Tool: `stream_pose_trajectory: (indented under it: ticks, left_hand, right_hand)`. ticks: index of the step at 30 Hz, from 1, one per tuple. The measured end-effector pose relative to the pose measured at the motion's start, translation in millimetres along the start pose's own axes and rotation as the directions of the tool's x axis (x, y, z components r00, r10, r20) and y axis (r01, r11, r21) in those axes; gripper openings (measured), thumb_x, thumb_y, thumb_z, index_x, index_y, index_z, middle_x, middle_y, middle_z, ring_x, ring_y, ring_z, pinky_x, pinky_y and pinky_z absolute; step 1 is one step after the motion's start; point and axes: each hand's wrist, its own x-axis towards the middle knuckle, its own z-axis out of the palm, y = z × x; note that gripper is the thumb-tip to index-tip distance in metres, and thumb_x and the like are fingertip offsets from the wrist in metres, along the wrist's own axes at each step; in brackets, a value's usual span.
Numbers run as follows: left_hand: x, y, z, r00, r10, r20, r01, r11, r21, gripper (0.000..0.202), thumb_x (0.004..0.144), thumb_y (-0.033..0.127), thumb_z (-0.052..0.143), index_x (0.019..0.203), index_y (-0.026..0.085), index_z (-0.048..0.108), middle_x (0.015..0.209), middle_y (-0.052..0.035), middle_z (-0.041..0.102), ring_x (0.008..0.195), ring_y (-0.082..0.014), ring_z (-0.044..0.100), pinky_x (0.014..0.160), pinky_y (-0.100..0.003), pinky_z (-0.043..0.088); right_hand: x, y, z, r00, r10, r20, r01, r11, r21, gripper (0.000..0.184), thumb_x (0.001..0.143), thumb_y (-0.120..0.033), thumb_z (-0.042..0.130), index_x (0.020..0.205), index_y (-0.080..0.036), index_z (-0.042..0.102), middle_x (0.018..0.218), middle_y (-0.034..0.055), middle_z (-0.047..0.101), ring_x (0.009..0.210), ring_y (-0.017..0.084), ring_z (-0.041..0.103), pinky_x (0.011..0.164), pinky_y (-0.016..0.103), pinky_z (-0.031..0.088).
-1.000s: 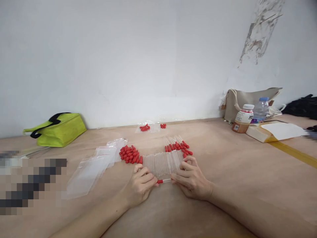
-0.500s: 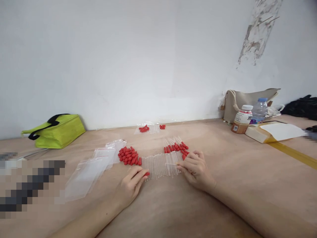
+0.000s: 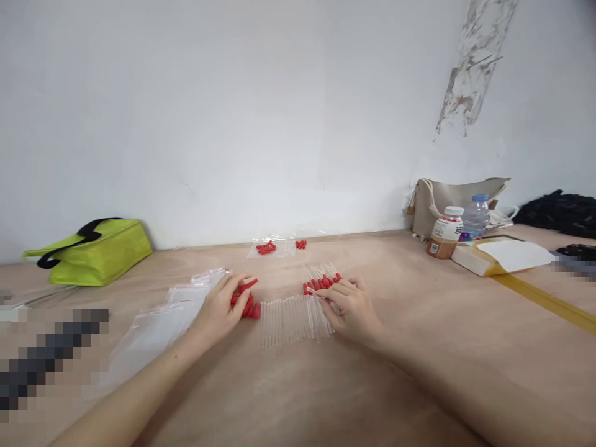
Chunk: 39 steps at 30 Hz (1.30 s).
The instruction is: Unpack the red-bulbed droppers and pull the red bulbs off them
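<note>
My left hand (image 3: pixel 220 309) is over a pile of red rubber bulbs (image 3: pixel 242 303), thumb and fingers closing round one red rubber bulb (image 3: pixel 249 285) that sticks out at the fingertips. A row of clear glass dropper tubes (image 3: pixel 286 320) lies side by side between my hands. Just above that row's right end, my right hand (image 3: pixel 351 308) pinches a thin glass dropper tube (image 3: pixel 313 290), its end poking out leftward; the rest is hidden by the fingers. Behind this hand lie several droppers with red bulbs fitted (image 3: pixel 321 282), tubes pointing toward the wall.
Clear zip bags (image 3: pixel 161 326) lie left of the bulbs. A bag with bulbs and tubes (image 3: pixel 284 249) rests near the wall. A lime-green bag (image 3: pixel 102 251) stands at left. Bottles (image 3: pixel 444 234), a beige bag (image 3: pixel 421 208) and a box (image 3: pixel 477 257) are at right.
My left hand has moved left and away from me, from the tubes to the bulb pile. My right hand, with a tube, has shifted slightly left and farther back. The view has shifted slightly.
</note>
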Motion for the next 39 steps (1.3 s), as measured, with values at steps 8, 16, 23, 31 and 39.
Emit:
stream_pose_trajectory:
  ticks: [8, 16, 23, 31, 39]
  left_hand:
    - [50, -63, -10.4, 0.930, -0.318, 0.186, 0.327, 0.945, -0.020, 0.027, 0.064, 0.042, 0.054, 0.077, 0.019, 0.056, 0.076, -0.0018, 0.064, 0.069, -0.0181, 0.059, 0.063, -0.028, 0.044]
    - [44, -89, 6.3, 0.910, -0.367, 0.193, 0.385, 0.921, -0.064, 0.037, 0.065, 0.050, 0.051, 0.081, 0.017, 0.058, 0.076, -0.0027, 0.066, 0.069, -0.0168, 0.060, 0.063, -0.026, 0.045]
    - [42, -103, 13.8, 0.901, -0.385, 0.201, 0.397, 0.917, -0.024, 0.037, 0.062, 0.051, 0.054, 0.078, 0.019, 0.062, 0.082, -0.0035, 0.066, 0.071, -0.0184, 0.058, 0.065, -0.028, 0.044]
    - [37, -94, 8.0, 0.895, -0.373, 0.246, 0.387, 0.922, -0.009, 0.044, 0.066, 0.059, 0.047, 0.070, 0.019, 0.065, 0.073, -0.0008, 0.066, 0.064, -0.0166, 0.056, 0.060, -0.025, 0.042]
    - [46, -70, 1.7, 0.922, -0.370, -0.118, 0.381, 0.920, 0.093, 0.036, 0.071, 0.050, 0.048, 0.078, 0.019, 0.064, 0.082, -0.0051, 0.063, 0.075, -0.0212, 0.053, 0.068, -0.031, 0.040]
  right_hand:
    - [3, -15, 32, 0.983, -0.092, 0.160, 0.122, 0.974, -0.191, 0.015, 0.077, -0.018, 0.049, 0.067, -0.017, 0.060, 0.063, 0.0031, 0.059, 0.069, 0.016, 0.045, 0.073, 0.036, 0.021]
    - [-1, -27, 27, 0.957, 0.008, 0.290, 0.001, 1.000, -0.031, 0.029, 0.075, -0.046, 0.054, 0.077, -0.020, 0.064, 0.070, 0.0028, 0.059, 0.072, 0.016, 0.044, 0.074, 0.036, 0.021]
    - [-2, -25, 23, 0.936, -0.016, 0.352, 0.008, 1.000, 0.024, 0.036, 0.068, -0.053, 0.058, 0.083, -0.021, 0.065, 0.076, 0.0031, 0.057, 0.077, 0.017, 0.044, 0.078, 0.037, 0.021]
    - [-4, -21, 21, 0.931, -0.014, 0.364, -0.001, 0.999, 0.039, 0.042, 0.064, -0.058, 0.059, 0.088, -0.024, 0.065, 0.081, 0.0030, 0.056, 0.079, 0.018, 0.044, 0.080, 0.039, 0.022]
    - [3, -6, 18, 0.956, 0.110, 0.273, -0.124, 0.992, 0.037, 0.031, 0.072, -0.049, 0.056, 0.089, -0.025, 0.064, 0.084, 0.0029, 0.058, 0.080, 0.017, 0.049, 0.079, 0.036, 0.024]
